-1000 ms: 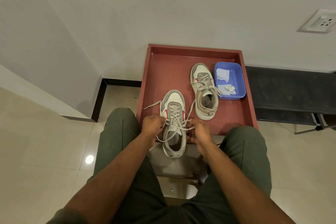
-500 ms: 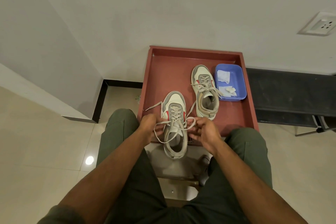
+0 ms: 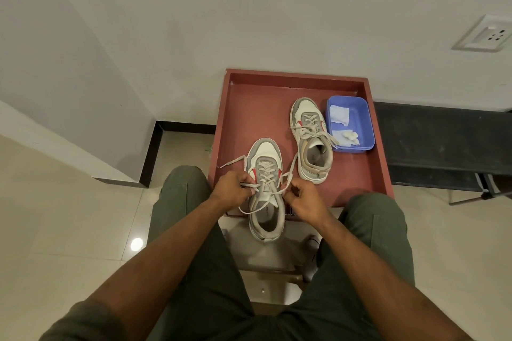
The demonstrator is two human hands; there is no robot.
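A single wide-angle camera sits on the person's head and faces forward and steeply down. Both forearms run up from the bottom edge, so the left hand [image 3: 231, 188] and right hand [image 3: 300, 198], at the pale laces [image 3: 266, 174] of a grey-and-white sneaker [image 3: 264, 152], lie near, just below mid-frame. Beyond them the square red-brown tray [image 3: 293, 75] holds the centre; a white wall socket [image 3: 487, 34] bends at the right edge.

Red tray [image 3: 249, 108] bears near sneaker [image 3: 264, 151], far sneaker [image 3: 306, 108]; blue tub [image 3: 363, 122] beside.
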